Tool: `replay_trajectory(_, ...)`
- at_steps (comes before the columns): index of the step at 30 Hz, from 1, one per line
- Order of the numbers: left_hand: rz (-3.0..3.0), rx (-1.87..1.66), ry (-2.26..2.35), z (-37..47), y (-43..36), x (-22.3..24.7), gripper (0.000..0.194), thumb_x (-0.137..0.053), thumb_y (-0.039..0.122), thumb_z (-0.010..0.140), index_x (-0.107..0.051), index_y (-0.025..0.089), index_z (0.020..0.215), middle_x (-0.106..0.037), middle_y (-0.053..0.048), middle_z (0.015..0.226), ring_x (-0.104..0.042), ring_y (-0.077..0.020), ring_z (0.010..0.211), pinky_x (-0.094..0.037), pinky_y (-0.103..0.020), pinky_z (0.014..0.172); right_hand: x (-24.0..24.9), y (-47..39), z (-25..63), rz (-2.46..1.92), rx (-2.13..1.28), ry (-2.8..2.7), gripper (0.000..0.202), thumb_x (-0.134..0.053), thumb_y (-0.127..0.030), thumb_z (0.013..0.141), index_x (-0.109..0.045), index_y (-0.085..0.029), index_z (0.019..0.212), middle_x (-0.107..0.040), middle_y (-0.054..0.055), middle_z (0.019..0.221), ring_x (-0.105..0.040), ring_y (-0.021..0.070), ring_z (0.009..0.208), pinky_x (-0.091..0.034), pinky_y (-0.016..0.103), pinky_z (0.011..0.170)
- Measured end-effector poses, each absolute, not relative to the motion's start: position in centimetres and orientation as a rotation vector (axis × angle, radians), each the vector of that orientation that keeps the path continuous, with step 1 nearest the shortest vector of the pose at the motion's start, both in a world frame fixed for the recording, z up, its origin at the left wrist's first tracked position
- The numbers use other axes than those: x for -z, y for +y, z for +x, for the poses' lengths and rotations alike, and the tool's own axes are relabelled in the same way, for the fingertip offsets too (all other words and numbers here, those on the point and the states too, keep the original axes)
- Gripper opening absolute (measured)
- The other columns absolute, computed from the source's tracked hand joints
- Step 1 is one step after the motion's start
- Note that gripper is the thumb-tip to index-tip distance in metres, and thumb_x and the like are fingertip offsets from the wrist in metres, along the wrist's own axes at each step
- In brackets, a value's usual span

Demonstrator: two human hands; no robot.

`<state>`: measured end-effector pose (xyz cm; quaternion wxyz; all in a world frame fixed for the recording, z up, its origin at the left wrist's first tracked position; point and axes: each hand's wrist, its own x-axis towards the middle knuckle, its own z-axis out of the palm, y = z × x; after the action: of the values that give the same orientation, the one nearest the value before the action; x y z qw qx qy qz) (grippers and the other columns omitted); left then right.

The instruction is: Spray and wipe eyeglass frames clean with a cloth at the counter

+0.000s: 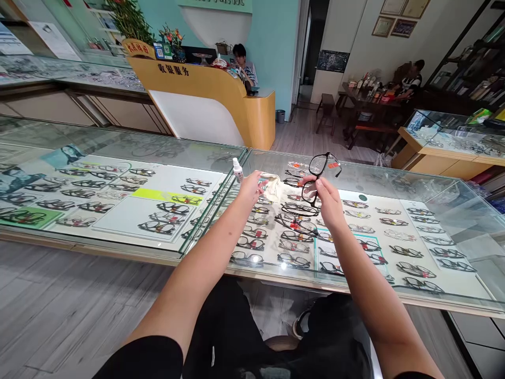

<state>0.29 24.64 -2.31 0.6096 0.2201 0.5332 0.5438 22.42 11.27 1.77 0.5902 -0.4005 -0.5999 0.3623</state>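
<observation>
My right hand (328, 200) grips a pair of black-framed glasses (317, 166) by one lens rim, holding it upright above the glass counter. A red and white tag shows by its lenses. My left hand (251, 188) is closed on a cream cloth (272, 188), which hangs out to the right of the fingers. Just behind my left hand stands a small white spray bottle (237, 169). Below the raised pair, more black glasses (299, 209) lie near the counter's middle.
Rows of glasses fill the glass display counter (213, 221). Beyond it are a yellow reception desk (258, 113) with a seated person, a wooden table (361, 95) with another person, and a side showcase (445, 152).
</observation>
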Motion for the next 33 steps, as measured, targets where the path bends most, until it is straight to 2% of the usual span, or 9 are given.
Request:
replay_trajectory(5,0.645,-1.475,1.12,0.2,24.4,1.8,0.029,-0.082,0.026,0.087,-0.074,0.017,0.114,-0.076,-0.01,0.122,-0.075,-0.0145,0.103,-0.049,-0.02,0.073,-1.8,11.3,22.6,-0.943,-0.836,-1.404,0.039,-0.049,-0.051,0.112,-0.079,-0.026,0.115,-0.077,0.006,0.119,-0.063,0.0225,0.097,-0.045,0.036,0.087)
replay_trajectory(8,0.679,-1.544,1.006,0.2,24.2,1.1,0.035,-0.087,0.026,0.08,-0.076,0.019,0.112,-0.079,-0.006,0.109,-0.076,-0.0141,0.098,-0.053,-0.022,0.082,-1.7,11.4,22.6,-0.969,-0.861,-1.41,0.039,-0.05,-0.052,0.111,-0.078,-0.026,0.116,-0.077,0.006,0.12,-0.063,0.0229,0.099,-0.045,0.035,0.086)
replay_trajectory(11,0.755,-1.622,0.907,0.4,23.7,0.3,0.04,-0.09,0.026,0.075,-0.076,0.02,0.113,-0.079,-0.005,0.106,-0.076,-0.0138,0.095,-0.056,-0.026,0.089,-1.6,11.5,22.4,-1.029,-0.935,-1.393,0.039,-0.051,-0.054,0.109,-0.077,-0.025,0.115,-0.076,0.005,0.122,-0.063,0.0217,0.094,-0.045,0.035,0.083)
replay_trajectory(13,0.831,-1.683,0.853,0.7,23.3,-0.1,0.041,-0.091,0.026,0.073,-0.076,0.02,0.11,-0.078,-0.004,0.103,-0.076,-0.014,0.093,-0.058,-0.027,0.09,-1.7,11.4,22.2,-1.052,-0.985,-1.382,0.04,-0.052,-0.055,0.108,-0.077,-0.025,0.113,-0.076,0.005,0.12,-0.063,0.0211,0.092,-0.045,0.035,0.082)
replay_trajectory(18,0.814,-1.785,0.765,1.4,22.1,-1.2,0.043,-0.096,0.022,0.069,-0.068,0.021,0.102,-0.077,-0.001,0.098,-0.075,-0.0137,0.087,-0.061,-0.026,0.08,-2.2,11.1,21.8,-1.039,-1.025,-1.382,0.041,-0.054,-0.059,0.105,-0.076,-0.024,0.105,-0.076,0.006,0.117,-0.063,0.0219,0.095,-0.045,0.035,0.082)
replay_trajectory(21,0.684,-1.666,0.729,1.6,21.6,-1.9,0.046,-0.094,0.016,0.072,-0.065,0.021,0.107,-0.079,-0.002,0.1,-0.075,-0.0121,0.083,-0.06,-0.023,0.076,-2.5,10.9,21.5,-1.014,-1.033,-1.385,0.041,-0.054,-0.059,0.105,-0.076,-0.024,0.104,-0.076,0.006,0.116,-0.062,0.0218,0.095,-0.045,0.035,0.083)
replay_trajectory(26,0.67,-1.4,0.679,2.1,20.4,-2.6,0.041,-0.09,0.012,0.078,-0.068,0.017,0.113,-0.08,-0.004,0.098,-0.076,-0.0115,0.081,-0.061,-0.023,0.079,-3.1,10.3,21.1,-0.994,-1.054,-1.425,0.039,-0.054,-0.055,0.107,-0.076,-0.024,0.104,-0.075,0.005,0.117,-0.061,0.021,0.095,-0.044,0.036,0.089)
replay_trajectory(33,0.917,-1.397,0.618,3.5,18.2,-2.7,0.057,-0.098,0.021,0.069,-0.061,0.022,0.113,-0.077,0.0,0.097,-0.075,-0.0138,0.085,-0.061,-0.027,0.079,-3.4,9.9,20.6,-0.997,-1.114,-1.416,0.038,-0.056,-0.056,0.105,-0.076,-0.023,0.106,-0.074,0.005,0.109,-0.06,0.0216,0.094,-0.045,0.036,0.087)
